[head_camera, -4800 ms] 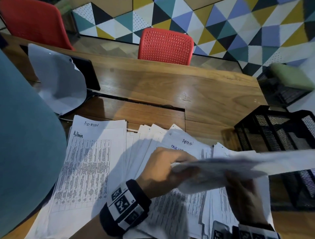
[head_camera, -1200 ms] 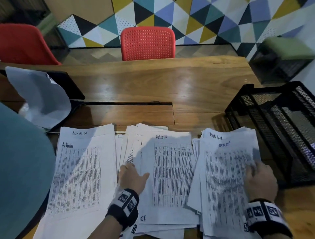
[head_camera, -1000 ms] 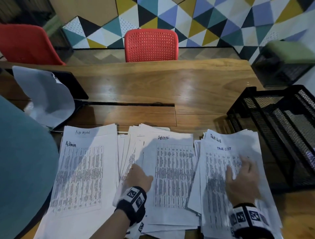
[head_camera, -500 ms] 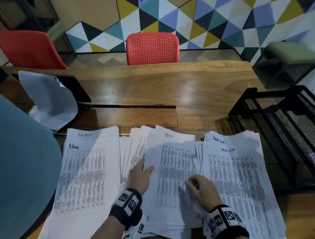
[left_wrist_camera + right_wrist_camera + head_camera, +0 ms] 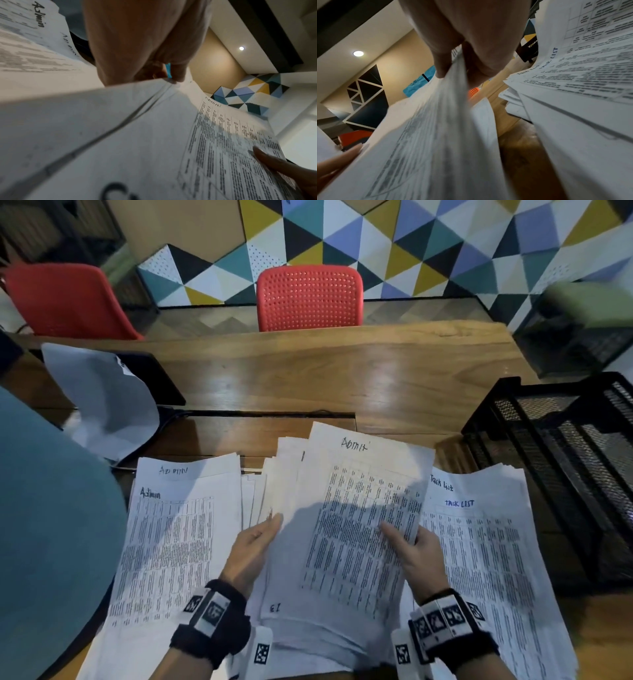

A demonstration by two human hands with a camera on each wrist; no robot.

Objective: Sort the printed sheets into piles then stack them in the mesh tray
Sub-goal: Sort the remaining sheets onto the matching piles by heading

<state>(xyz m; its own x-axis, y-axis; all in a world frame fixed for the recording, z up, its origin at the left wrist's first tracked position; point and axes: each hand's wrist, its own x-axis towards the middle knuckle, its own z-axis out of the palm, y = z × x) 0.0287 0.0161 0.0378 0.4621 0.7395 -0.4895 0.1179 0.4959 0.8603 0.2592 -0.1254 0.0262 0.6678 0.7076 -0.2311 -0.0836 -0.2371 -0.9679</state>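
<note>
At the far left of the tabletop lies a curled blank sheet over a dark flat thing. Nearer, the left pile rests flat, its top two sheets hand-lettered "Admin".

The left hand grips the left edge of the middle bundle, fingers under it and thumb along the edge. The right hand pinches the bundle's right edge, thumb on top and fingers beneath. The bundle is raised off the tabletop, and its top sheet also reads "Admin", with a mark like "13" near the bottom. A few loose sheets fan out behind it.

Just right lies the right pile, headed "Task List" on two sheets, the upper in blue capitals. The mesh tray stands at the right edge, near that pile, with no paper visible inside.

Sorting looks nearly finished: two headings, two settled piles. The held Admin bundle probably belongs with the left pile. Stacking in the tray has not begun.
</note>
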